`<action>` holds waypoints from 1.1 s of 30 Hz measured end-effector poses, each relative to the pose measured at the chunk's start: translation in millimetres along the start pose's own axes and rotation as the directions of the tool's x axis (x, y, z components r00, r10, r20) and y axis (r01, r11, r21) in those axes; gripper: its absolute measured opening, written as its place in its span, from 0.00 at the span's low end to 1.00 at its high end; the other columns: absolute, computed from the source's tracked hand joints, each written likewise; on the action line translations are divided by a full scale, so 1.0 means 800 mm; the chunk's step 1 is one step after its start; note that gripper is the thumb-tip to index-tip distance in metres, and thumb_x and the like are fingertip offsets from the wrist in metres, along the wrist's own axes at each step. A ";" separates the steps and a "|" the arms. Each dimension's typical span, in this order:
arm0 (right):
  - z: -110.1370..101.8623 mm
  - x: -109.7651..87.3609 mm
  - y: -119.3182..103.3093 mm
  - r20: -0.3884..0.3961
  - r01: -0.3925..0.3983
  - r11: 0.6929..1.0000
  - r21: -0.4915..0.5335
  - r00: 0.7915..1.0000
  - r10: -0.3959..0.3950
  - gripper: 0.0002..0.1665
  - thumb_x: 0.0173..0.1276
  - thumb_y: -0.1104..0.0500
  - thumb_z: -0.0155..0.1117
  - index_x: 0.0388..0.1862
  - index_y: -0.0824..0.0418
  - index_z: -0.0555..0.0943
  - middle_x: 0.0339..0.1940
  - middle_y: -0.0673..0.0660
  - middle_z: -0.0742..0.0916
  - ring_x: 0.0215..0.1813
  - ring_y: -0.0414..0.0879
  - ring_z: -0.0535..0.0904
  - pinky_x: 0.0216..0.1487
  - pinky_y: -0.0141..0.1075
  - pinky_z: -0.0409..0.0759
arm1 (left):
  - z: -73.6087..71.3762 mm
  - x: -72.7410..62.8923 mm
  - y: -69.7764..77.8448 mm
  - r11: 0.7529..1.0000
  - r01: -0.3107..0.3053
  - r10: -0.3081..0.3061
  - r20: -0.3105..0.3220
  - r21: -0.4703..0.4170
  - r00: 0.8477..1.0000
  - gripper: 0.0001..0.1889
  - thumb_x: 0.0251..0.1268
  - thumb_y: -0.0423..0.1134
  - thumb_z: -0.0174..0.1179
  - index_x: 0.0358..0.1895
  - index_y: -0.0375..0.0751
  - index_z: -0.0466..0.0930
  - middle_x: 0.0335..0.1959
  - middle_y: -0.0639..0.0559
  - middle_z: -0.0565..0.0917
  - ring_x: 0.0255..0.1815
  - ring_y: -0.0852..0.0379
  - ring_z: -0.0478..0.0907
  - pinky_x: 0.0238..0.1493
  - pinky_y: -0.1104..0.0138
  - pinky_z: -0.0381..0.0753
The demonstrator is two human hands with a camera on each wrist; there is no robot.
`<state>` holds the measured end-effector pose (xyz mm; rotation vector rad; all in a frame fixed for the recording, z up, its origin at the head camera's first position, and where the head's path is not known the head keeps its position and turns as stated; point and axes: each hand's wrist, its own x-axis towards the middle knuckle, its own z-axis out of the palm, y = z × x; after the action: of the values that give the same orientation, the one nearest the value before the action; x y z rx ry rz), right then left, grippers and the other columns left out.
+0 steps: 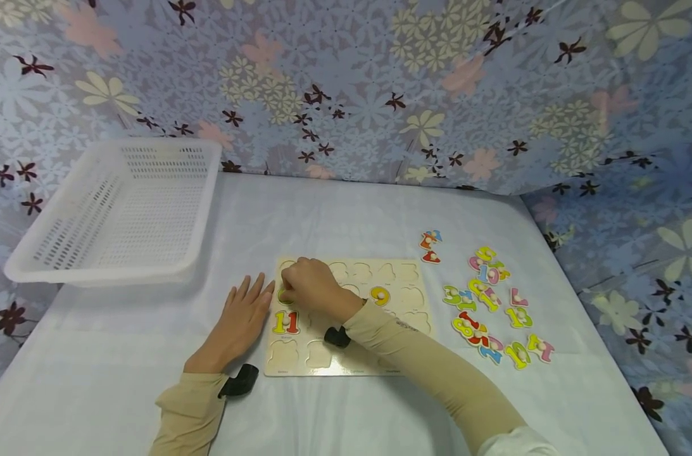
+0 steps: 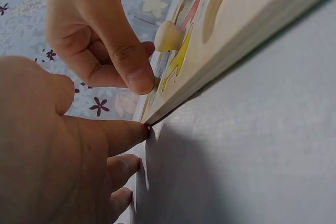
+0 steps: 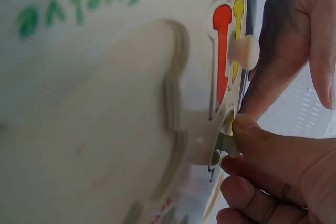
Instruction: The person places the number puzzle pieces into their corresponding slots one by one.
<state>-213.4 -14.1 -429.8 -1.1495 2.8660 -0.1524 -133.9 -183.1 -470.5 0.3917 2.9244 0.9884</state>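
Observation:
A wooden number puzzle board (image 1: 318, 354) lies on the white-covered table, with many bare slots. My right hand (image 1: 316, 285) is over its left side, thumb and fingers pinching a green number piece (image 3: 227, 142) at a left-column slot; the hand hides most of that piece. Just below it, a yellow-and-red 11 piece (image 1: 285, 322) with a wooden knob sits in its slot. A yellow 9 piece (image 1: 380, 296) is set further right. My left hand (image 1: 240, 320) rests flat on the table with fingers spread, a fingertip touching the board's left edge (image 2: 181, 100).
Several loose coloured number pieces (image 1: 488, 294) are scattered to the right of the board, and a few red and blue ones (image 1: 430, 240) lie by its upper right corner. A white plastic basket (image 1: 103, 277) stands at the back left. A floral curtain (image 1: 346, 95) hangs behind the table.

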 end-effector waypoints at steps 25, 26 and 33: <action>-0.014 -0.169 0.119 0.003 -0.312 0.941 0.128 0.949 0.314 0.45 0.66 0.37 0.61 0.76 0.55 0.62 0.75 0.67 0.59 0.76 0.67 0.40 0.67 0.69 0.37 | 0.008 0.001 0.011 0.998 0.032 -0.035 0.057 0.055 0.998 0.31 0.81 0.52 0.30 0.74 0.34 0.55 0.76 0.36 0.48 0.76 0.34 0.35 0.70 0.42 0.31; -0.013 -0.183 0.132 -0.005 -0.341 0.930 0.135 0.939 0.345 0.44 0.66 0.38 0.62 0.75 0.56 0.64 0.74 0.68 0.61 0.76 0.68 0.41 0.66 0.70 0.38 | 0.007 0.000 0.012 0.998 0.035 -0.038 0.057 0.060 0.998 0.31 0.81 0.52 0.30 0.74 0.34 0.55 0.76 0.36 0.48 0.76 0.34 0.35 0.70 0.42 0.32; -0.016 -0.267 0.197 -0.041 -0.559 0.802 0.213 0.815 0.579 0.37 0.65 0.50 0.67 0.68 0.62 0.70 0.70 0.75 0.64 0.73 0.74 0.42 0.62 0.74 0.38 | 0.007 -0.001 0.012 0.997 0.036 -0.040 0.066 0.064 0.997 0.31 0.80 0.52 0.31 0.75 0.33 0.53 0.76 0.35 0.47 0.76 0.34 0.33 0.70 0.41 0.31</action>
<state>-168.4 247.9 -432.5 -0.2140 3.0483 -0.4551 -130.5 -172.1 -469.1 0.3620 2.8967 0.8638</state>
